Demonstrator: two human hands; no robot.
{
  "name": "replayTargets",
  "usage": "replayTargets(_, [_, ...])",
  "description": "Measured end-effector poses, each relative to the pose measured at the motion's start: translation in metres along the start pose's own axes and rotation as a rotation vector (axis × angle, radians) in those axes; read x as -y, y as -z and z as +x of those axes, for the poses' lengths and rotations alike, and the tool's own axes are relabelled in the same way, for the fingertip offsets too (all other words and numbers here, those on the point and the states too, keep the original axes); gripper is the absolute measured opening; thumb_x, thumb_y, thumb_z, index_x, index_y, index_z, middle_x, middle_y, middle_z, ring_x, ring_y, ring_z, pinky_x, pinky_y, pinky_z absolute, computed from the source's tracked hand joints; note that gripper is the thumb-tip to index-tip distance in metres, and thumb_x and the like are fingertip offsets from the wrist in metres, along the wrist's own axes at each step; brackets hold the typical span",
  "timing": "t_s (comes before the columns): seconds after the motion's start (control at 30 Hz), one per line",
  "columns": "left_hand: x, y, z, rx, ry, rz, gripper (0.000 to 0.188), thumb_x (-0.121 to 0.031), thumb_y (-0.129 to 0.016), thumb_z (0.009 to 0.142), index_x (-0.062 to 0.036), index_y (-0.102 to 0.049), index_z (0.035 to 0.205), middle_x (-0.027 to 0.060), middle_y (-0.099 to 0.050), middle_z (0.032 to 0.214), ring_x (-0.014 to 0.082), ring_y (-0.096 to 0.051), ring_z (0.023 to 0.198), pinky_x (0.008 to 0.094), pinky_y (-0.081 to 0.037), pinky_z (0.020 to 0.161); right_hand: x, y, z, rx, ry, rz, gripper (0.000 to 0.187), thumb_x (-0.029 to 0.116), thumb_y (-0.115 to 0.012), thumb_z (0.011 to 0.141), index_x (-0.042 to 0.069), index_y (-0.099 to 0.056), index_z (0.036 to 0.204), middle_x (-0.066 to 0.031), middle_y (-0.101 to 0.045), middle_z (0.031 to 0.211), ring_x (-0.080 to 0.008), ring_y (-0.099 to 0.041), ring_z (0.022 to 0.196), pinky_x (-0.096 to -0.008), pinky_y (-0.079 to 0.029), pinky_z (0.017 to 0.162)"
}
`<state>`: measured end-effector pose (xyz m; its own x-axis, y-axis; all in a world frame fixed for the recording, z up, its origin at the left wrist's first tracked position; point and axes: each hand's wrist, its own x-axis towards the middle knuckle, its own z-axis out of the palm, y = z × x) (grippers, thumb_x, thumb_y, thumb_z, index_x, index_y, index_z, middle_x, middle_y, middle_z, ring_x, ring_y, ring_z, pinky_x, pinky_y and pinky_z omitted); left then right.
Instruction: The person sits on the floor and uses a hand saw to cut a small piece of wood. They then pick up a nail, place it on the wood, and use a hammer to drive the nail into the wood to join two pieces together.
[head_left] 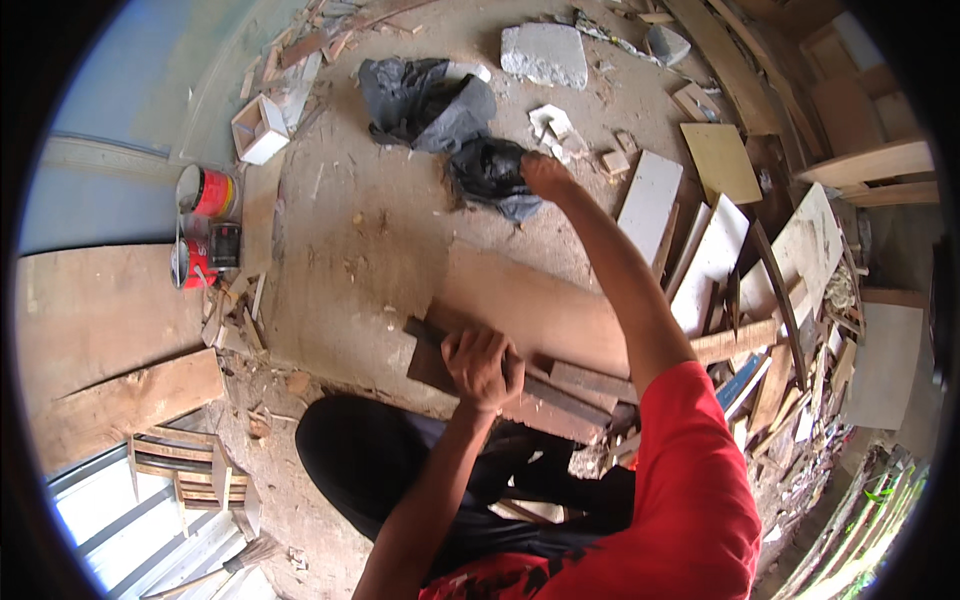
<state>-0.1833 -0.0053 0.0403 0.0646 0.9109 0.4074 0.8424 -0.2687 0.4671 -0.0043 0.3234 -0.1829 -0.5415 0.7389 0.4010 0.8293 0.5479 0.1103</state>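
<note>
Bag [490, 178], black plastic, far centre: taken up at its right edge by the right hand [547, 178], fingers closed. Left hand [482, 370], near centre: curled around a wood strip [424, 331], seemingly not yet lifted. White scrap [551, 124], farther right: loose, untouched.

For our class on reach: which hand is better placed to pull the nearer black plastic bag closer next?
Probably the right hand: it is right at the nearer black plastic bag, while the left hand curls over a dark wooden strip, away from it.
</note>
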Motion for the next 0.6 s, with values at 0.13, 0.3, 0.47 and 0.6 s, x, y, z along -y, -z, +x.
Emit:
replayTargets(0.13, [0.003, -0.004, -0.003, -0.051, 0.004, 0.019, 0.016, -0.025, -0.051, 0.082, -0.0136, -0.053, 0.070, 0.0048, -0.052, 0.070, 0.0260, -0.053, 0.072, 0.0406, -0.035, 0.080, 0.003, 0.084, 0.005, -0.045, -0.130, 0.496, 0.026, 0.025, -0.066, 0.091, 0.006, -0.059, 0.106, -0.0197, -0.065, 0.074, -0.0339, -0.066, 0.068, -0.0411, -0.053, 0.061])
replayTargets(0.3, [-0.001, 0.000, -0.004, -0.026, -0.014, 0.061, 0.016, -0.021, -0.050, 0.083, -0.0123, -0.056, 0.071, 0.0046, -0.059, 0.073, 0.0269, -0.055, 0.073, 0.0392, -0.036, 0.081, 0.021, 0.254, -0.053, 0.026, -0.515, 1.067, 0.021, 0.005, -0.054, 0.091, 0.004, -0.066, 0.108, -0.0169, -0.071, 0.093, -0.0282, -0.072, 0.079, -0.0381, -0.056, 0.073])
replayTargets(0.47, [0.001, -0.010, -0.012, -0.069, -0.055, 0.096, 0.018, -0.021, -0.050, 0.084, -0.0111, -0.060, 0.072, 0.0048, -0.063, 0.076, 0.0270, -0.058, 0.076, 0.0396, -0.038, 0.081, 0.058, 0.359, -0.177, -0.086, -0.782, 0.994, 0.019, 0.010, -0.064, 0.091, -0.002, -0.068, 0.106, -0.0146, -0.072, 0.095, -0.0215, -0.072, 0.082, -0.0353, -0.056, 0.075])
replayTargets(0.6, [0.003, -0.013, -0.009, -0.175, -0.091, 0.116, 0.020, -0.022, -0.052, 0.084, -0.0098, -0.063, 0.072, 0.0047, -0.065, 0.076, 0.0276, -0.059, 0.075, 0.0411, -0.040, 0.083, 0.105, 0.403, -0.255, -0.312, -1.071, 1.288, 0.018, 0.009, -0.070, 0.091, -0.001, -0.066, 0.105, -0.0113, -0.072, 0.094, -0.0161, -0.070, 0.085, -0.0318, -0.056, 0.075])
